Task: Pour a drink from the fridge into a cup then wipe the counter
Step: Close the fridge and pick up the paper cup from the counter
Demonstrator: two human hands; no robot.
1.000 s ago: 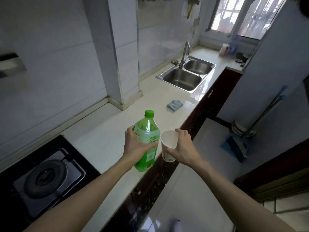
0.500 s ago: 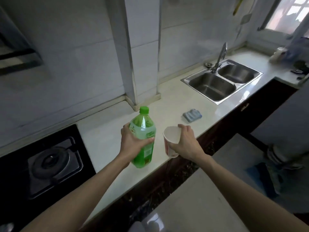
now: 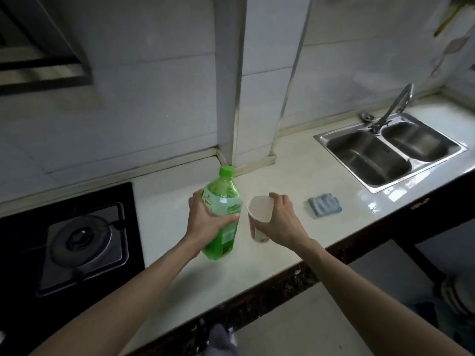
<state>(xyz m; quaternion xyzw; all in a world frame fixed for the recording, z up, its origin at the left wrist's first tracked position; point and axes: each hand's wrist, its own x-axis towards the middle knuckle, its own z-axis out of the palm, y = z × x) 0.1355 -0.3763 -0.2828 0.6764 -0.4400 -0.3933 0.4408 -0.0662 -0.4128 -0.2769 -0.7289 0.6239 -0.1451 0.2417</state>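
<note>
At the far left of the countertop [image 3: 295,170] sits one gas burner [image 3: 79,237], set in a black hob. Right of it, the left hand [image 3: 205,222] is wrapped around the middle of a single green drink bottle [image 3: 222,199]. Its long axis stands close to upright and its green cap [image 3: 226,171], screwed on, points up and toward the tiled wall. Whether the base touches the counter cannot be told. Just beside the bottle, the right hand [image 3: 282,222] grips one paper cup [image 3: 259,214] from its right side, fingers curled over the rim. The mouth faces up and nothing shows inside. The hands are apart, each holding its own thing. Farther right lies one folded blue cloth [image 3: 324,204], then a steel sink [image 3: 365,160] with two basins and one faucet [image 3: 395,104].
</note>
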